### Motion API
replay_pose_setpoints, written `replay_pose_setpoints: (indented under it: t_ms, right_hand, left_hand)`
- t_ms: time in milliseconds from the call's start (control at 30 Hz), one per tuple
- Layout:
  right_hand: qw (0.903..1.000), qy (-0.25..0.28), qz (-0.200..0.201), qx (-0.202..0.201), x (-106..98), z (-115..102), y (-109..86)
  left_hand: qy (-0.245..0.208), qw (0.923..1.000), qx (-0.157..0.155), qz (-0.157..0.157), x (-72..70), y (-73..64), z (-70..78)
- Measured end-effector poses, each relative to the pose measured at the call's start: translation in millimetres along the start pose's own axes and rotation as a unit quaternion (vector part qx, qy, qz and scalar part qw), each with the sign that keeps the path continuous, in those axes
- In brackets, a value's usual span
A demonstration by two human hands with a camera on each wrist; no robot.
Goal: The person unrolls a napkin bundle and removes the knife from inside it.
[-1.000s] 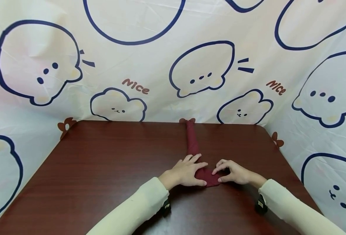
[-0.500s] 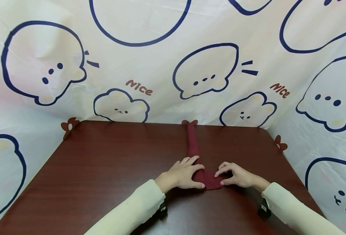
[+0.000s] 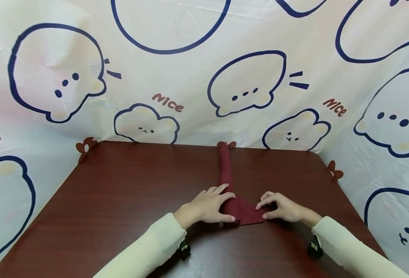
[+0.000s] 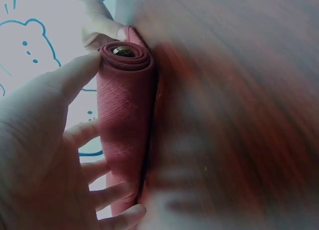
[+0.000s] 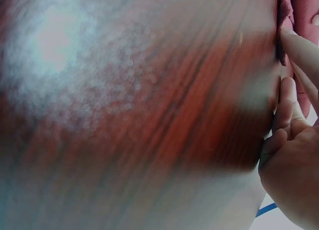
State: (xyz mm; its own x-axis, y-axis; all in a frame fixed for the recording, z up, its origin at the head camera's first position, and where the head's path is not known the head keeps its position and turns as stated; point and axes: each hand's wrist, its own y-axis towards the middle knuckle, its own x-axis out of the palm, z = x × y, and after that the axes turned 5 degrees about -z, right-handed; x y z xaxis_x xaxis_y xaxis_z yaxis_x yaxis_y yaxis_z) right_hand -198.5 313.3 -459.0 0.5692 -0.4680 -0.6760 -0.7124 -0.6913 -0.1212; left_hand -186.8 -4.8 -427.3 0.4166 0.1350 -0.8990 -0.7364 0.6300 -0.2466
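Observation:
A dark red cloth [image 3: 226, 166] lies rolled into a long roll from mid-table to the far edge, with a loose flap [image 3: 247, 214] spreading right at its near end. My left hand [image 3: 209, 206] rests along the roll, fingers spread and thumb at the near end. In the left wrist view the roll's end [image 4: 130, 64] shows spiral layers round a small dark core [image 4: 123, 52] with a pale rim. My right hand [image 3: 281, 207] pinches the flap's right corner between thumb and forefinger. In the right wrist view only the cloth's edge [image 5: 285, 20] shows beside the fingers.
The brown wooden table [image 3: 138, 185] stretches out on all sides of the cloth. A pale curtain [image 3: 190, 69] with cartoon drawings hangs behind the table's far edge and along both sides.
My left hand and the near part of the roll have moved left. More of the flat flap shows between the hands, while my right hand stays at its corner.

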Motion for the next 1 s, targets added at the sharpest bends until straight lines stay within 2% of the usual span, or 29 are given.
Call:
replay_pose_setpoints:
  t_ms: [500,767,1000]
  right_hand:
    - [1.0,0.0,-0.001,-0.009,0,-1,-1.0]
    - [0.9998,-0.002,0.005,-0.018,0,2,-1.8]
    - [1.0,-0.001,0.0,-0.01,0,2,0.1]
  left_hand:
    - [-0.054,0.9984,0.001,-0.015,-4.1,-21.8,-22.6]
    - [-0.076,0.9967,0.02,-0.019,-5.0,-20.3,-27.4]
    - [-0.084,0.9959,0.023,-0.025,-6.7,-20.7,-29.6]
